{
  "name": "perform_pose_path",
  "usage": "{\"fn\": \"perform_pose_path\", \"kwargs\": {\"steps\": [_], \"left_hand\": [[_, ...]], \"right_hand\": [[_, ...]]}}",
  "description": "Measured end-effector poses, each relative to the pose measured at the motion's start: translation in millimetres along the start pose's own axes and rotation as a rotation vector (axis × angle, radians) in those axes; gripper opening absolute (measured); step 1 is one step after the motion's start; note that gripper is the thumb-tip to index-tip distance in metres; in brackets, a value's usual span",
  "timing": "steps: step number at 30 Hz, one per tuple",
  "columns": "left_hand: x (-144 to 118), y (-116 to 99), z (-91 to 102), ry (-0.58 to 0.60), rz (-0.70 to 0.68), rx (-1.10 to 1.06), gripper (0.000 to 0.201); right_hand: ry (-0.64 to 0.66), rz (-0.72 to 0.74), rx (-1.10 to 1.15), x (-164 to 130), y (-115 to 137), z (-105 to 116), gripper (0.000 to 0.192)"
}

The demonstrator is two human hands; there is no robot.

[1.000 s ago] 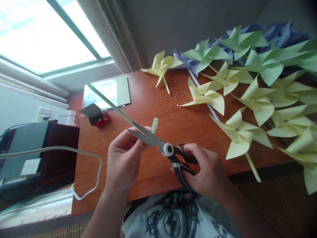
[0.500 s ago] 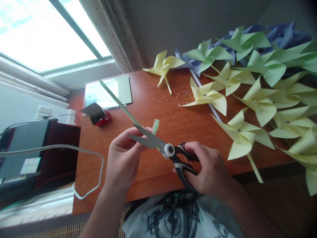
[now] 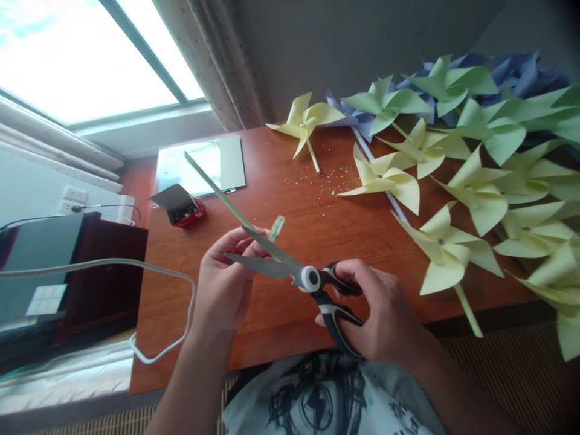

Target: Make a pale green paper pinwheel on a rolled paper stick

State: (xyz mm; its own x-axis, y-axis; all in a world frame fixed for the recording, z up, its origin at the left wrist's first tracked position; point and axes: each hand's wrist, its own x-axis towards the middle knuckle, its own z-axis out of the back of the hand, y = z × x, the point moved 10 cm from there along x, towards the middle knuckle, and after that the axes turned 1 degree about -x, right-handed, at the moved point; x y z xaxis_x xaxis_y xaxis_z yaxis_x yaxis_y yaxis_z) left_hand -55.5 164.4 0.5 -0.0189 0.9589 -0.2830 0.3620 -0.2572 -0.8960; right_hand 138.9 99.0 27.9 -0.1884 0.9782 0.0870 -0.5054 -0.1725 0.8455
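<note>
The person's right hand (image 3: 385, 320) grips the black-and-white handles of a pair of scissors (image 3: 294, 275), fingers curled through the loops, above the near edge of the wooden desk (image 3: 290, 314). The blades stand slightly parted, pointing left toward the left hand (image 3: 224, 284). That hand is loosely closed, thumb and fingertips pinching the lower end of a long pale green paper stick (image 3: 217, 190) which slants up and away toward the far left corner of the desk. The stick's held end lies right at the upper blade, between the two blades as far as can be told. A short green strip (image 3: 276, 228) juts up just beside the fingertips; whether the hand holds it cannot be told.

Near the far left corner lie a flat green sheet (image 3: 202, 166) and, just in front of it, a small red box (image 3: 181, 208) with its flap open. Tiny scraps (image 3: 326, 178) are scattered toward the far edge at the middle. The right half of the desk is covered with paper pinwheels: a yellow pinwheel (image 3: 306, 121) by the far edge, another yellow pinwheel (image 3: 446, 257) near the front edge with its stick reaching over it, green pinwheels (image 3: 453, 90) and blue pinwheels (image 3: 521, 69) heaped toward the far right corner. A white cable (image 3: 136, 272) loops past the left edge
</note>
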Motion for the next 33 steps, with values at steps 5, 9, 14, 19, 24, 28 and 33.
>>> {"fn": "perform_pose_path", "kwargs": {"steps": [5, 9, 14, 19, 24, 28, 33], "left_hand": [[5, 4, 14.1, -0.040, -0.006, -0.023, 0.015], [6, 2, 20.9, -0.059, -0.007, -0.027, 0.015], [6, -4, 45.0, -0.135, -0.021, -0.059, 0.020], [2, -8, 63.4, -0.188, -0.030, -0.120, 0.020], [-1, -14, 63.4, -0.152, -0.026, -0.129, 0.019], [-3, -18, 65.9, -0.150, -0.057, -0.128, 0.020], [-6, -26, 66.4, -0.150, -0.071, -0.104, 0.022]], "right_hand": [[-0.002, -0.228, 0.224, 6, -25, -4, 0.030], [0.017, -0.393, 0.285, 16, -49, -16, 0.036], [0.093, -0.296, 0.243, 40, -41, -27, 0.034], [0.047, -0.009, -0.314, 66, -6, -34, 0.025], [0.110, 0.098, -0.483, 71, 17, -63, 0.025], [0.152, -0.007, -0.548, 67, 27, -79, 0.031], [0.210, -0.057, -0.670, 63, 46, -93, 0.024]]}}
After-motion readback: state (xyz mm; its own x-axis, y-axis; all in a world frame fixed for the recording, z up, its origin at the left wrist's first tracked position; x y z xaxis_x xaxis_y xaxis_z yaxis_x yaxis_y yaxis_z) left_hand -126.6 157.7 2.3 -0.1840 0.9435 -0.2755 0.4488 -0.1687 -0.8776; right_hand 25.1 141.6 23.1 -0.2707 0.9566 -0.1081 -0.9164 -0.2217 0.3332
